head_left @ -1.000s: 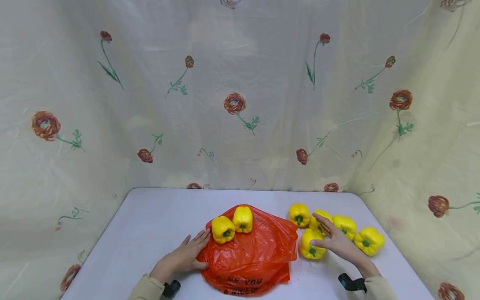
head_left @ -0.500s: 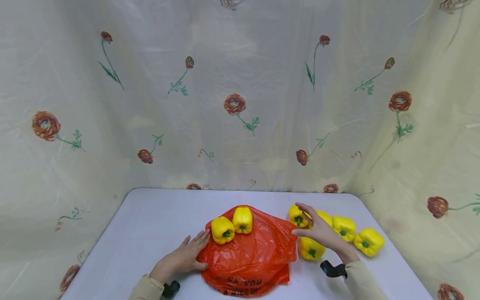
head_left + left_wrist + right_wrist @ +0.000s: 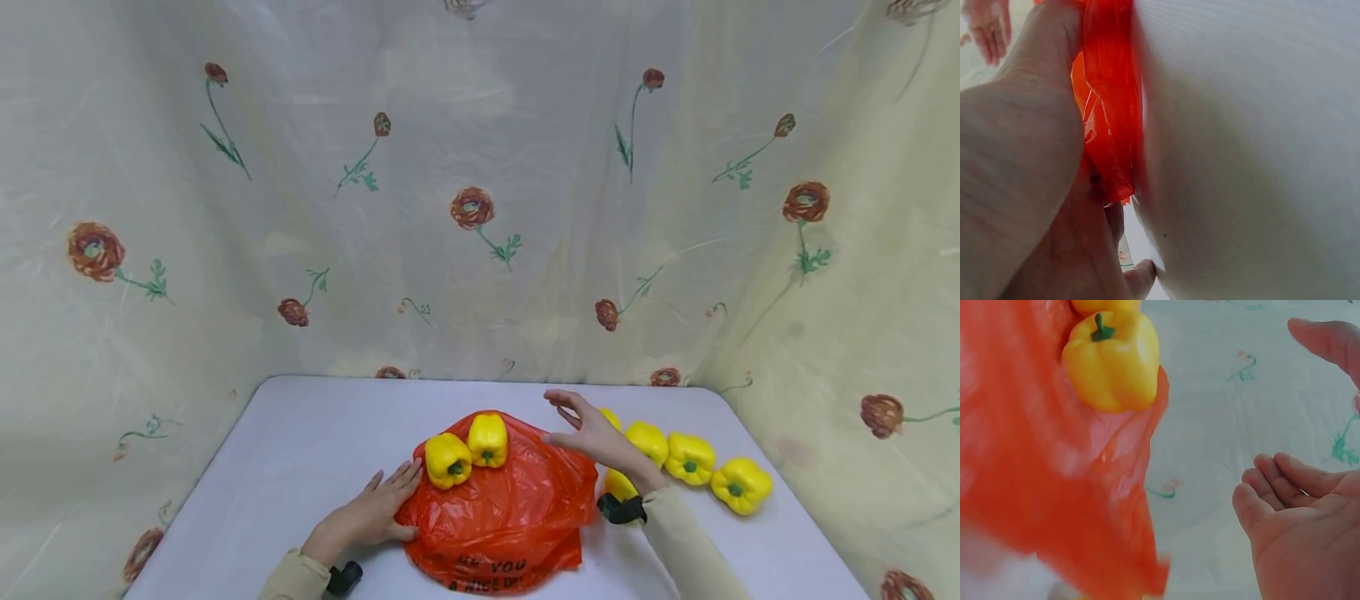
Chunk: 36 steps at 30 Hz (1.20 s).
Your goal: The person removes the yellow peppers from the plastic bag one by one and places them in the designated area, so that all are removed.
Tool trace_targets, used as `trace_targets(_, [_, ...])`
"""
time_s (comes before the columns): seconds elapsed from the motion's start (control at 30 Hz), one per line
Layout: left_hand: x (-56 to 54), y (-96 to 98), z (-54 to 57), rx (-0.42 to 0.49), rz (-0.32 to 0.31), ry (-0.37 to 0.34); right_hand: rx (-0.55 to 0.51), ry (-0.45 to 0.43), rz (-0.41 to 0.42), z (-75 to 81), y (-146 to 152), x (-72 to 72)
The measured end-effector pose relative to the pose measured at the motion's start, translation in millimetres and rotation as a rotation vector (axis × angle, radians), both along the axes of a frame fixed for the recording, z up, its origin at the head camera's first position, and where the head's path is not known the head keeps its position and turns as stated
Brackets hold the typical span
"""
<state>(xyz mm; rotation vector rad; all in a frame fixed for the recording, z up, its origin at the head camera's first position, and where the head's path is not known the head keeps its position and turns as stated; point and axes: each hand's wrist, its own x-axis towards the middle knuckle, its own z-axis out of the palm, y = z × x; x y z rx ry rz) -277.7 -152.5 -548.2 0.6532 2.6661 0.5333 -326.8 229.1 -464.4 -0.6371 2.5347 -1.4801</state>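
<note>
Nearest, pale sleeves (image 3: 294, 577) run down to wrists with black devices (image 3: 345, 579). The left hand (image 3: 373, 510) lies with fingers straight and spread, touching the left edge of a red plastic bag (image 3: 517, 504) (black lettering on its near side) on the white table (image 3: 315, 442). To the right rest five yellow peppers (image 3: 741, 485), two partly behind the right arm. Two more peppers (image 3: 447, 461) sit together on the bag's far left part, while the right hand (image 3: 588, 429) hangs raised, thumb and fingers apart; behind all, a floral curtain (image 3: 525, 125)
</note>
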Motion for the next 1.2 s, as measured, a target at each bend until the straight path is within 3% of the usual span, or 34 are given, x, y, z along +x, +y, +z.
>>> trace_targets(0.4, [1.2, 0.5, 9.1, 0.010, -0.002, 0.001, 0.009, -0.007, 0.034, 6.2, -35, -14.8])
trace_targets(0.9, [1.3, -0.7, 5.4, 0.018, -0.007, 0.010, 0.036, -0.050, 0.108, 2.5, -68, -24.4])
trace_targets(1.2, [1.6, 0.2, 4.6, 0.002, -0.005, -0.004, 0.039, -0.104, 0.132, -13.2, -85, -31.8])
